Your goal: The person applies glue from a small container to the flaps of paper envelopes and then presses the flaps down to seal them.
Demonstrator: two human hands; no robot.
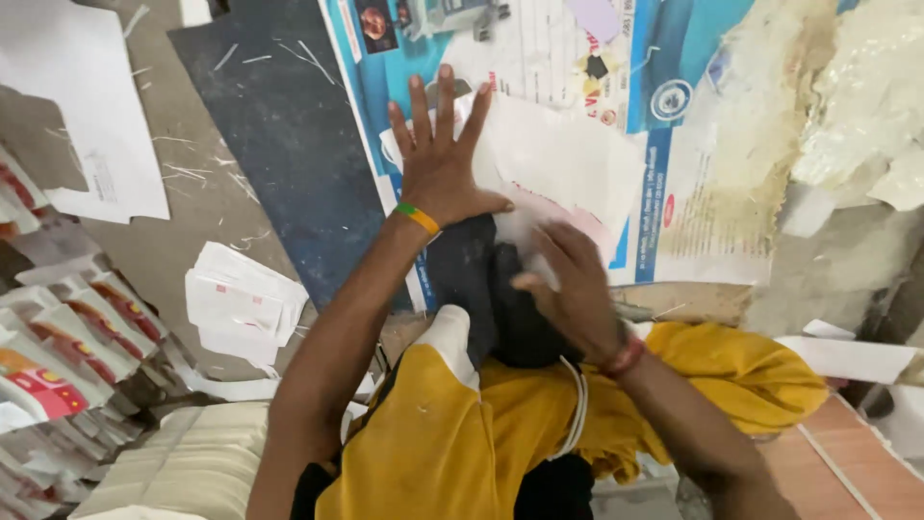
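A yellow cloth (462, 433) lies closest, over the lap. Just past it the right hand (568, 289) looks blurry; its fingers seem bent on the white paper sheet (568, 169). The left hand (438, 159) presses flat on that paper, fingers spread wide. Farther off lies a blue printed poster (674, 58).

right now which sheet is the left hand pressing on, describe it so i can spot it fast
Start at the big blue printed poster across the top of the worktop. Over its lower middle lies a white sheet, pinned flat by the left hand. Unlike the loose white stack at left, it carries a faint red mark.
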